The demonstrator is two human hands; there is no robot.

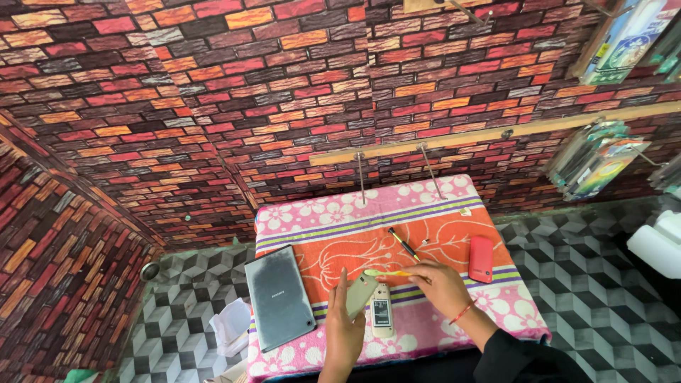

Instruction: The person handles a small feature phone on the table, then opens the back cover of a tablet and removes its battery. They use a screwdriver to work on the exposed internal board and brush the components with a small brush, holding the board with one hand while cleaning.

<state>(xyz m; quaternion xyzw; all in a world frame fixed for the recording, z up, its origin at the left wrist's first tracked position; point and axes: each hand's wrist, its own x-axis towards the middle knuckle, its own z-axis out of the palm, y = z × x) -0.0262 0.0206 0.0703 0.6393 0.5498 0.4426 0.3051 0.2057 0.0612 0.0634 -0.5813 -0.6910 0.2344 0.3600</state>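
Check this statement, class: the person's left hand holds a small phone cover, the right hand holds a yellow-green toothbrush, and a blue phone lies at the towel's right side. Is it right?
One detail is wrong. The head view shows the phone at the right side of the towel is red, not blue. The left hand does hold the small phone cover, and the right hand the yellow-green toothbrush.

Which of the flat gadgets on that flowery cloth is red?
The small red phone-shaped device lying alone right of the hands. The large tablet is grey, and the opened phone by the left hand is pale.

Tablet (279, 298): you see it grey, lower left of the counter.
Red phone (481, 259): right side.
Black pen (403, 242): centre, lying slanted.
Towel (425, 206): pink and orange, floral, covering the counter.
Brick-pattern wall (213, 106): upper frame.
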